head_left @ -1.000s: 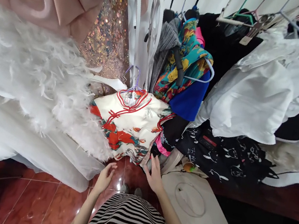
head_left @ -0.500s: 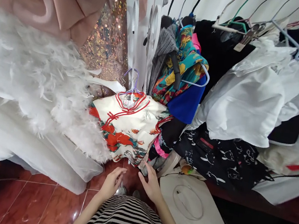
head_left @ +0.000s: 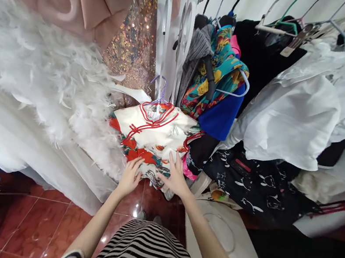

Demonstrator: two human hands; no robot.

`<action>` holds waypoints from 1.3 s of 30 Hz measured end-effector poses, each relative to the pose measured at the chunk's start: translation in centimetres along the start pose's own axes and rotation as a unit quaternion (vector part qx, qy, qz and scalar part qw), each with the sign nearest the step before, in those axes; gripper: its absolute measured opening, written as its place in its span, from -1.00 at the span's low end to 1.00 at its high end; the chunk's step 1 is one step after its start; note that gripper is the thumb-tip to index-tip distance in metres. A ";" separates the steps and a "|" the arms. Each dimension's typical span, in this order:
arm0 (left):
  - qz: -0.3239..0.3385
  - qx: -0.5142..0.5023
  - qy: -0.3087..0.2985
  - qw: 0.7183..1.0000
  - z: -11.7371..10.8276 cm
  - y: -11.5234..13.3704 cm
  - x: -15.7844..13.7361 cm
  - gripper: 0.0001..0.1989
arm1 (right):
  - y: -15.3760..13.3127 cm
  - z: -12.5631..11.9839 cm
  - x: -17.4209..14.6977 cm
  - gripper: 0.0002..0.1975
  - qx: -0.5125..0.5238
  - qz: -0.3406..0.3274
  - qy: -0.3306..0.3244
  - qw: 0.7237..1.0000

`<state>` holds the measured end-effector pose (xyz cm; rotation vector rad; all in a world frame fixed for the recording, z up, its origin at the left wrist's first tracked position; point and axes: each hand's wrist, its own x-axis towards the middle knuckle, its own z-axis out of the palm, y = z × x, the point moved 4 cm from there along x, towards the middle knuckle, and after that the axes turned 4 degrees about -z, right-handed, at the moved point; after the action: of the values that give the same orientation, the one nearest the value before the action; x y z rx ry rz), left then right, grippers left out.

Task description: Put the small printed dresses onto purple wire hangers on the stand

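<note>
White dress with red piping [head_left: 162,129] hangs at centre from a purple hanger [head_left: 162,95], far side of both hands; white feathered garment [head_left: 77,99] close on its left, black cloth with a pink band [head_left: 188,169] at its right edge.

Handling, my judgement: light, flat fingers suit this cloth; spread contact should crease it less than pinching. Best to steady one side while working the other, no hard downward pull on the hanger, and keep fingertips clear of feathers and pink band.

Pose: forearms reach in from the near side, converging. Left hand [head_left: 131,176] at the lower left of the skirt, fingers loosely curled. Right hand [head_left: 176,179] at lower right, fingers spread, pointing far. Grip of each open, nothing clasped; firmness of contact cannot be told.
</note>
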<state>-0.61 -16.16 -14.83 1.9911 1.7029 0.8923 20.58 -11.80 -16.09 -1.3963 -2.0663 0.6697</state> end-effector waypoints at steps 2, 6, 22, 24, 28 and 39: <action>0.012 0.042 0.034 0.998 -0.9 0.8 2.4 -0.49 | -1.3 -1.7 2.9 0.00 -0.037 -0.028 0.007 0.999; 0.018 0.066 0.080 0.994 -2.6 0.9 6.5 -0.44 | -3.0 -4.0 7.4 0.01 -0.099 -0.070 0.035 0.992; -0.080 -0.130 0.026 0.988 -1.8 -1.2 2.2 -0.62 | -3.6 -5.0 3.3 -0.58 0.078 -0.168 0.252 0.950; -0.100 -0.140 0.016 0.985 -1.7 -1.0 1.3 -0.63 | -3.7 -4.3 2.2 -0.51 0.112 -0.141 0.229 0.956; -0.137 -0.175 -0.028 0.975 -1.0 -0.7 -0.2 -0.43 | -2.5 -2.5 0.6 -0.48 0.193 -0.044 0.177 0.964; -0.236 -0.153 0.001 0.960 -2.3 -4.9 -5.8 -0.51 | 3.8 -0.4 -4.7 -0.58 0.184 0.049 0.221 0.957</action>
<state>-6.19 -21.06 -17.59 1.3054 1.8006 0.9100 24.79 -14.91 -19.10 -1.2930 -1.4489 0.6687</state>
